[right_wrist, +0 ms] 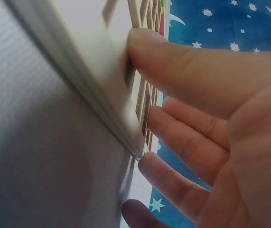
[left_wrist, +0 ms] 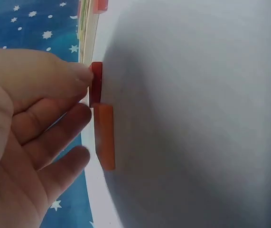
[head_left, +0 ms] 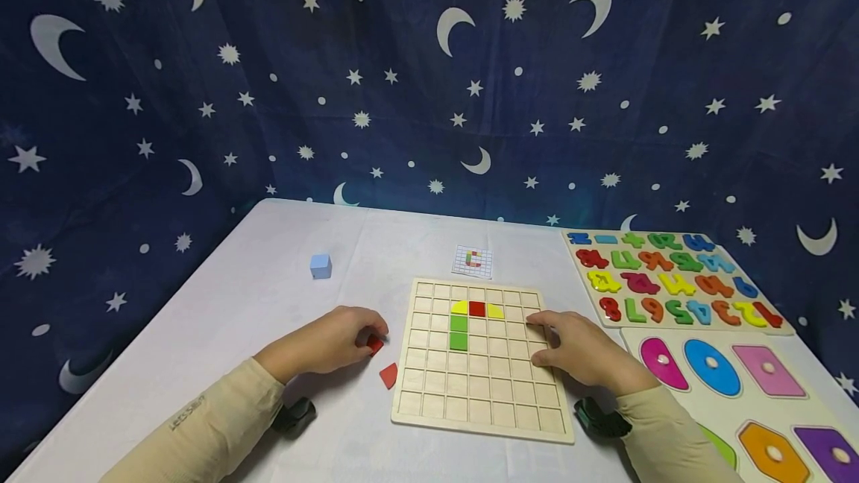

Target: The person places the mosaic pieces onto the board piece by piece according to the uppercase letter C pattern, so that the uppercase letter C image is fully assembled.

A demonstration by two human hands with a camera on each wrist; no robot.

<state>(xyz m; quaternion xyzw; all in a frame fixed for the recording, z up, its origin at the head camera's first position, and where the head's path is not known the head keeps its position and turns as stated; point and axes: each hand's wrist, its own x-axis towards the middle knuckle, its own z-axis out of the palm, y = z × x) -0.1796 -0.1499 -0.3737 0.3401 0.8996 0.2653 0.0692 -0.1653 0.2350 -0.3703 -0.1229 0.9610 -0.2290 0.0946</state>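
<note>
Left of the grid board, my left hand has its thumb and index finger at a small red piece, pinching it by the side. Just beside that piece, in the left wrist view, lies an orange piece, hidden under the hand in the head view. Another red piece lies by the board's left edge. The wooden grid board holds yellow pieces, a red square and green squares. Fairly straight fingers of my right hand rest on the board's right edge, thumb on its top.
A pattern card lies behind the board, a light blue cube at the back left. On the right are a number puzzle and a shape puzzle with knobs. A starry cloth hangs behind the table.
</note>
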